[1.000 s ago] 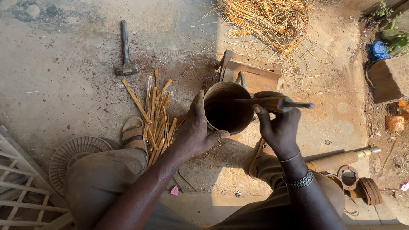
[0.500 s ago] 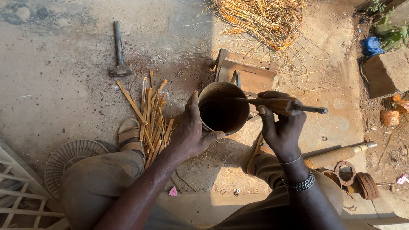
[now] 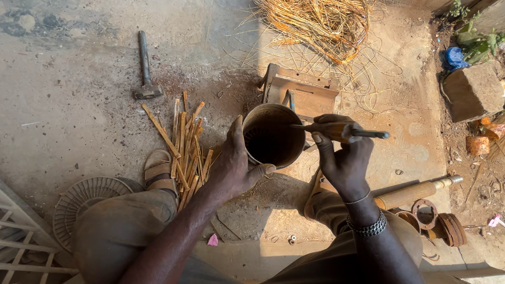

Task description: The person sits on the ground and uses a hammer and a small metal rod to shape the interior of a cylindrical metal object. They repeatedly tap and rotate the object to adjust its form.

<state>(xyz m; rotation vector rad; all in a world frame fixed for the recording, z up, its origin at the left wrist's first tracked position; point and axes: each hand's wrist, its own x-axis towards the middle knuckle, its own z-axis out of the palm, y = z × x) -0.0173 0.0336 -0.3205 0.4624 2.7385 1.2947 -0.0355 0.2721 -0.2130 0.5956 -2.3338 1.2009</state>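
My left hand [image 3: 235,165] grips the side of a dark round metal pot [image 3: 274,137], its opening tipped toward me. My right hand [image 3: 342,155] is closed around the wooden handle of a thin tool [image 3: 341,130] held level across the pot's rim; a dark metal shaft sticks out to the right, and its other end points into the pot. The pot sits in front of a small wooden stool [image 3: 301,92]. A bundle of split cane strips [image 3: 183,147] lies on the ground left of the pot, beside my sandalled foot [image 3: 158,172].
A hammer [image 3: 144,67] lies on the concrete at upper left. A heap of straw-coloured fibre [image 3: 315,19] is at the top. A round woven disc [image 3: 84,201], a white lattice frame [image 3: 10,245], a stone block [image 3: 474,92], a metal pipe [image 3: 416,192] and rusty rings [image 3: 440,219] lie around.
Both hands and the pot keep the same grip. The tool's shaft has shifted slightly across the pot's rim. The view has drifted a little.
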